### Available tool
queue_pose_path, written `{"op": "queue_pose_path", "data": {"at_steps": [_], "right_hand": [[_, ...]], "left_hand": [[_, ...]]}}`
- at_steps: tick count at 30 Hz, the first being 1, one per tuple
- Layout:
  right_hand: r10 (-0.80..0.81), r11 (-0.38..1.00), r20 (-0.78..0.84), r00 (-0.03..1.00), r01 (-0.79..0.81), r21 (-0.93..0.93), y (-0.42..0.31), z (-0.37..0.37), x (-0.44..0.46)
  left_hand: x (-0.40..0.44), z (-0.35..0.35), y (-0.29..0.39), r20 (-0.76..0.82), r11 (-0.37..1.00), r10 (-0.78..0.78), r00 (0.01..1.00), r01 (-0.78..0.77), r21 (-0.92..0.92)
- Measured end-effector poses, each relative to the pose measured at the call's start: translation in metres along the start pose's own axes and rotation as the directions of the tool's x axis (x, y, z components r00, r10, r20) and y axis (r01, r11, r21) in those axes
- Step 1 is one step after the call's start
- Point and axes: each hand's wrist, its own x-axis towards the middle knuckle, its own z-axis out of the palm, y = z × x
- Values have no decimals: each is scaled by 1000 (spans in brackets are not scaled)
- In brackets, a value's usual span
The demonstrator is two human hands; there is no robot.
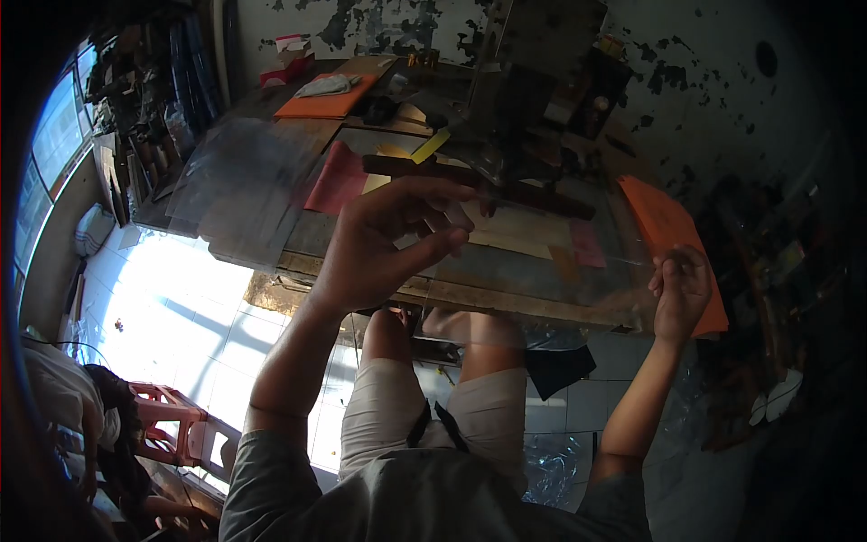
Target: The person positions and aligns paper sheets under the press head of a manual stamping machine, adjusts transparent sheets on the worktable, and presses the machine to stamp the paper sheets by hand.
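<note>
A clear plastic sheet (542,294) spans the gap between my hands, over the table's front edge and my knees; its outline is faint. My left hand (397,239) is curled, with thumb and a fingertip pinched at the sheet's left side and the index finger raised. At the sheet's right side my right hand (682,285) is closed on its edge, beside an orange stack (664,230). Behind the sheet, a dark bar (551,198) of a press-like machine (510,108) crosses the table over pale yellow and pink material (587,244).
More clear sheets (239,176) overhang the table's left end. An orange pad (330,98) with a folded cloth (327,85) lies at the back left, near a pink box (287,63). At lower left are a red stool (167,415) and another person (68,397).
</note>
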Motion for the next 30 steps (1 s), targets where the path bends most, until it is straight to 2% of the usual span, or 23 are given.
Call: {"op": "queue_pose_path", "data": {"at_steps": [8, 14, 21, 26, 29, 30], "right_hand": [[-12, 1000, 6, 1000, 12, 5, 1, -1, -1], [-16, 999, 8, 1000, 16, -28, -3, -1, -2], [61, 995, 2, 998, -61, -85, 5, 5, -4], [272, 961, 51, 961, -268, -68, 42, 31, -7], [416, 906, 78, 906, -406, -118, 96, 48, -21], [450, 887, 91, 889, -433, -160, 116, 52, -28]], "left_hand": [[-1, 0, 1, -68, 991, -126, 990, 122, -53], [0, -5, -11, -82, 992, -121, 989, 124, 37], [1, -5, -30, -160, 983, -166, 973, 175, 46], [1, -16, -67, -218, 950, -207, 954, 249, 186], [-6, -43, -131, -307, 907, -95, 947, 210, 366], [-13, -50, -139, -311, 865, -114, 944, 248, 436]]}}
